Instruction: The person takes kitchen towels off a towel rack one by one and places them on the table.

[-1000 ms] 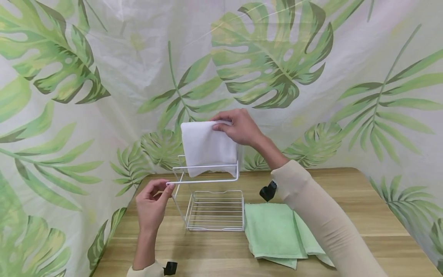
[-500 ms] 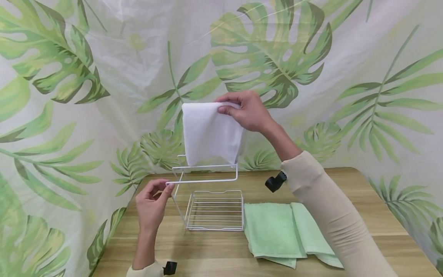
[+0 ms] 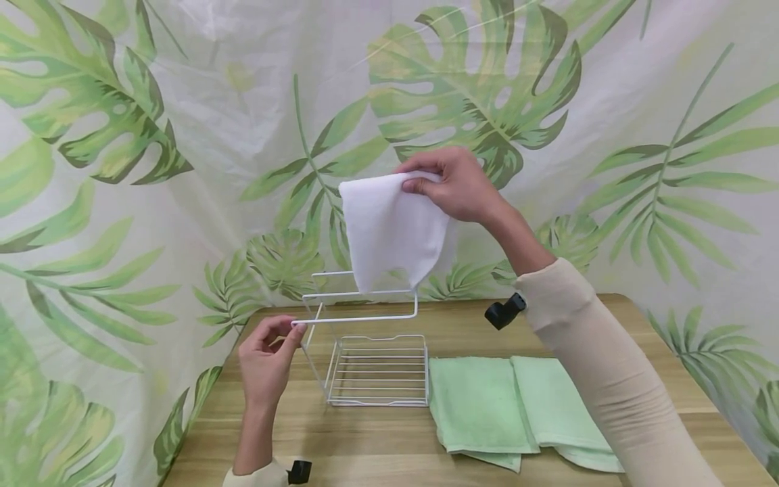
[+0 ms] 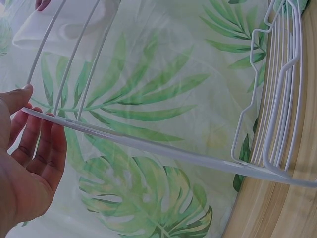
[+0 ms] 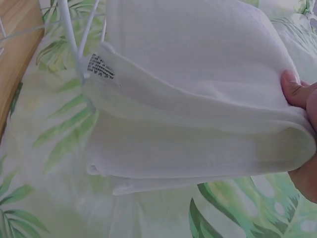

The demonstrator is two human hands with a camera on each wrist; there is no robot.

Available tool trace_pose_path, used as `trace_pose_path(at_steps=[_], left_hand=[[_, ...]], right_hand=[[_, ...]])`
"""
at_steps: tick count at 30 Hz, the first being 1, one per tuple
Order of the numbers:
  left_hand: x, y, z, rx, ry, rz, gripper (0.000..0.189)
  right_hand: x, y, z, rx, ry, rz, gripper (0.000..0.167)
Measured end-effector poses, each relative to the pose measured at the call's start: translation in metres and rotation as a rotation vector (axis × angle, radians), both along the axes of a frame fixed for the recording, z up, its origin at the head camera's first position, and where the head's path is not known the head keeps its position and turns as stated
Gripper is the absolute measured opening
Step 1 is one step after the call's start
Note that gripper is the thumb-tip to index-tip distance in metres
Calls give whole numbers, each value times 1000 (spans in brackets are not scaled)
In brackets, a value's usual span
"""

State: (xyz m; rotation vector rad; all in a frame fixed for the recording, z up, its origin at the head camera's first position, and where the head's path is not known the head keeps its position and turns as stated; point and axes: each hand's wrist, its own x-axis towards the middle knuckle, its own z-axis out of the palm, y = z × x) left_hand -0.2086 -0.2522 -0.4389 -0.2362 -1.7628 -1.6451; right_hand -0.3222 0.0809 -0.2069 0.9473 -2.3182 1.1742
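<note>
My left hand [image 3: 266, 358] pinches the front left corner of a white wire rack [image 3: 359, 318], thumb and fingers on its upper bar. The rack stands upright on the table, with bars on top and a slatted basket below. Above those bars my right hand [image 3: 453, 182] pinches a folded white towel [image 3: 389, 223] by its top edge. The towel hangs down, its lower corners close to the top bars; whether it touches them I cannot tell. A printed tag [image 5: 101, 67] shows on the towel in the right wrist view.
Two folded green towels, one on the left [image 3: 481, 406] and one on the right [image 3: 562, 406], lie side by side to the right of the rack on the wooden table [image 3: 371, 446]. A leaf-patterned curtain [image 3: 243, 135] hangs behind the table.
My right hand has lifted the white towel up off the rack's top bars and shifted it to the right. The left hand and the rack stay in place.
</note>
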Motion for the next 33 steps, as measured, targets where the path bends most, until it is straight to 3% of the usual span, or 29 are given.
trace_pose_path(at_steps=[9,21,33], left_hand=[[1,0,2,1,-12,13,16],[1,-1,0,-2,-68,33,15],[1,0,1,-8,-50,43,14]], right_hand=[[5,32,-4,62,-18,-65,17],[15,85,-20,40,12,-164,14],[31,140,-35,42,-42,-228,16]])
